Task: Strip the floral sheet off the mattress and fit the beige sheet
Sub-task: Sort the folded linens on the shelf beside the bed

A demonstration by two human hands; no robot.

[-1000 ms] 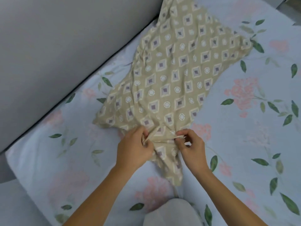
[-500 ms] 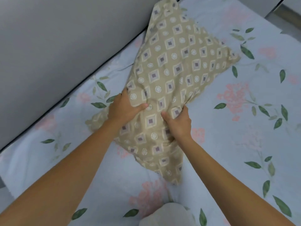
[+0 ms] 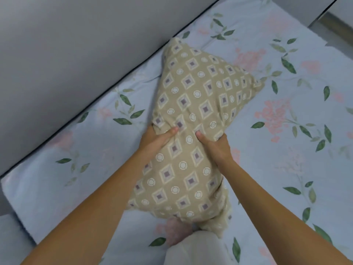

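A beige pillow [image 3: 193,104] with a diamond-and-circle print is lifted off the bed, its far corner pointing toward the wall. My left hand [image 3: 156,139] grips its left side with the thumb on top. My right hand [image 3: 217,146] grips its right side the same way. The loose end of the beige cover hangs down near my knee. The floral sheet [image 3: 286,131], pale blue with pink flowers and green leaves, lies spread over the mattress under the pillow.
A grey wall [image 3: 66,54] runs along the bed's left side with a dark gap at the mattress edge. My knee in light trousers [image 3: 191,245] rests on the bed at the bottom. Floor and furniture [image 3: 336,22] show at top right.
My hands left the cover's open end, moved up to the pillow's middle and gripped both sides. The pillow has risen off the sheet and come toward me.
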